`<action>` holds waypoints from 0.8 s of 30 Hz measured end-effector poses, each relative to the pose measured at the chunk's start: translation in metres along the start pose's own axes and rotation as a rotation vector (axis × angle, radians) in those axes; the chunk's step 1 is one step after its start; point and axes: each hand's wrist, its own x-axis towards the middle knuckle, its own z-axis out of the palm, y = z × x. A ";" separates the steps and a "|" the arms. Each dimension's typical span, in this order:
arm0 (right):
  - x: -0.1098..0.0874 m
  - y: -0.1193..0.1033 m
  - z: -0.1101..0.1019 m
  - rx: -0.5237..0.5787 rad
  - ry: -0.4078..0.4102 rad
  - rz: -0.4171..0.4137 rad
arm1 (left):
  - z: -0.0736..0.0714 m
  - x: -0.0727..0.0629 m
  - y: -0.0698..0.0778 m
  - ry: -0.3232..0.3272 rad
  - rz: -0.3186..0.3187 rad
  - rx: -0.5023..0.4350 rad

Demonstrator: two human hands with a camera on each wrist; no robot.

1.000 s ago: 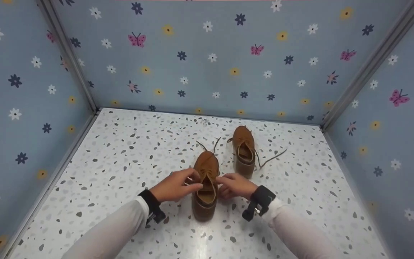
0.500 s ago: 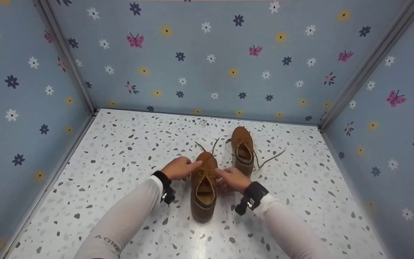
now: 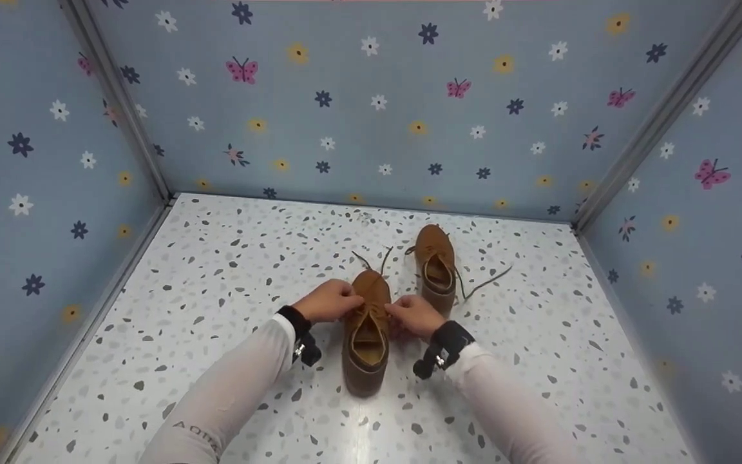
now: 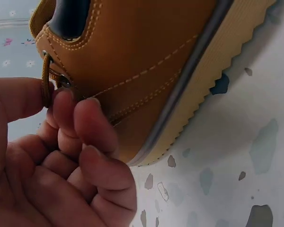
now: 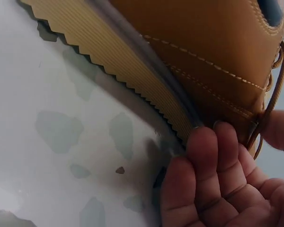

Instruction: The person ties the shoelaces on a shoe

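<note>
A brown lace-up shoe stands upright on the speckled floor, toe pointing away from me. My left hand is at its left side by the eyelets; in the left wrist view the thumb and forefinger pinch a loop of brown lace. On the opposite side, my right hand has its thumb against the shoelace in the right wrist view. Its other fingers curl beside the shoe's side and sole, and the lace appears pinched there. The forefinger's tip is partly hidden. Loose lace ends lie beyond the toe.
A second brown shoe stands to the right and farther back, its lace trailing right across the white speckled floor. Blue flowered panels with metal edge strips enclose the floor at the back and both sides.
My left hand has moved from beside the shoe's opening forward to the lacing, and its fingers have closed on the lace. The right hand has shifted slightly forward. Both shoes have stayed in place.
</note>
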 end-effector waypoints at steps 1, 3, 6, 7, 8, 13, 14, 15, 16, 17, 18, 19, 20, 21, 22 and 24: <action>0.000 0.000 0.000 0.012 0.010 -0.006 | 0.000 0.000 0.001 0.019 0.005 -0.020; 0.000 -0.001 -0.002 0.054 0.027 -0.003 | 0.000 -0.001 0.002 0.057 0.020 -0.052; 0.000 -0.003 -0.004 0.132 0.053 0.011 | 0.000 -0.002 0.004 0.103 0.049 -0.083; 0.000 -0.004 -0.004 0.170 0.058 0.015 | -0.001 -0.002 0.005 0.116 0.064 -0.089; 0.000 -0.005 -0.005 0.215 0.060 0.023 | -0.001 -0.002 0.005 0.128 0.082 -0.096; -0.002 -0.019 -0.011 0.383 0.032 0.017 | -0.004 -0.004 0.008 0.180 0.111 -0.181; -0.003 -0.023 -0.012 0.403 0.024 0.008 | -0.005 -0.005 0.009 0.191 0.106 -0.204; -0.005 -0.027 -0.014 0.418 0.018 -0.004 | -0.006 -0.005 0.010 0.203 0.099 -0.224; -0.007 -0.031 -0.016 0.431 0.013 -0.015 | -0.007 -0.006 0.010 0.215 0.093 -0.241; -0.009 -0.035 -0.018 0.441 0.012 -0.025 | -0.008 -0.006 0.011 0.225 0.090 -0.257; -0.011 -0.039 -0.020 0.453 0.012 -0.032 | -0.009 -0.006 0.012 0.232 0.088 -0.272; -0.013 -0.042 -0.022 0.459 0.012 -0.042 | -0.009 -0.007 0.013 0.235 0.088 -0.289; -0.015 -0.045 -0.025 0.465 0.012 -0.051 | -0.010 -0.007 0.014 0.237 0.090 -0.307; -0.017 -0.048 -0.027 0.469 0.012 -0.060 | -0.010 -0.007 0.015 0.238 0.091 -0.324; -0.019 -0.051 -0.029 0.469 0.012 -0.067 | -0.010 -0.007 0.017 0.241 0.092 -0.337; -0.022 -0.056 -0.032 0.471 0.010 -0.083 | -0.010 -0.007 0.018 0.244 0.089 -0.365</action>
